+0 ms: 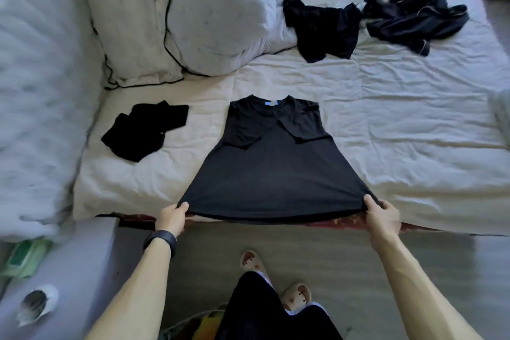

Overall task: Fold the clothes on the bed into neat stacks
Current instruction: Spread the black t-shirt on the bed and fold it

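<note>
With left hand [172, 217] and right hand [382, 215], gripping hem corners of the black shirt [273, 168] stretched between them; risking folded sleeves [242, 132] beyond slipping open if tugging unevenly.

Arms stretched forward, left hand [171, 218] and right hand [382, 218] apart — fingers [387, 206] apparently curled, pinching shirt [273, 163] hem

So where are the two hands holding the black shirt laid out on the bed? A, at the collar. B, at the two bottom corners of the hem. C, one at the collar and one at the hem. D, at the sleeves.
B: the left hand and the right hand each grip a hem corner of the shirt at the near edge of the bed.
</note>
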The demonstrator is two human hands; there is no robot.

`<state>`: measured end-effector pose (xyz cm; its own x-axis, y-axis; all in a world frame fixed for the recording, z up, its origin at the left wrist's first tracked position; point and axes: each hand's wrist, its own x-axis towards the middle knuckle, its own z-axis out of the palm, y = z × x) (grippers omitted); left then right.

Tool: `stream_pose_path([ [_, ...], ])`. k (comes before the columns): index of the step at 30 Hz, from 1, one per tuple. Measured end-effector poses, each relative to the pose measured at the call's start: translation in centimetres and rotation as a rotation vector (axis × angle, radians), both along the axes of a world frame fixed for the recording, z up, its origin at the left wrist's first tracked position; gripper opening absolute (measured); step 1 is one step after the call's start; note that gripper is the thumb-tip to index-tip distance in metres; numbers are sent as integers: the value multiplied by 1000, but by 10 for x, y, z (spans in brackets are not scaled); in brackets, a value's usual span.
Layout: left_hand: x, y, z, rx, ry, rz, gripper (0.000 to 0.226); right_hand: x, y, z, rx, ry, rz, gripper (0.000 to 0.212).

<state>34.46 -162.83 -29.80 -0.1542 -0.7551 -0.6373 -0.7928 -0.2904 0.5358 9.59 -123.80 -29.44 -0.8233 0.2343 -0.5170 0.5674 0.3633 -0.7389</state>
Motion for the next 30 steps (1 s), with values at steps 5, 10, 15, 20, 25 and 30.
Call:
stream_pose_path([
  [5, 34, 34, -2, 127, -19, 147, 17, 44, 34, -1, -87, -75, -54, 14],
  [10, 66, 74, -12, 202, -36, 186, 18, 85, 68, -17, -113, -166, -133, 16],
  [15, 79, 70, -7, 140, 45, 144, 23, 96, 81, -21, -170, -186, -177, 14],
  [20, 62, 50, 18, 156, 229, 148, 19, 70, 75, -8, -296, -186, -286, 17],
  [25, 8, 16, 35, 405, 372, 130, 18, 13, 46, -1, -410, -196, -354, 24],
  [30, -81, -26, 36, 397, 379, 48, 28, -64, 3, -1, -545, -262, -303, 20],
])
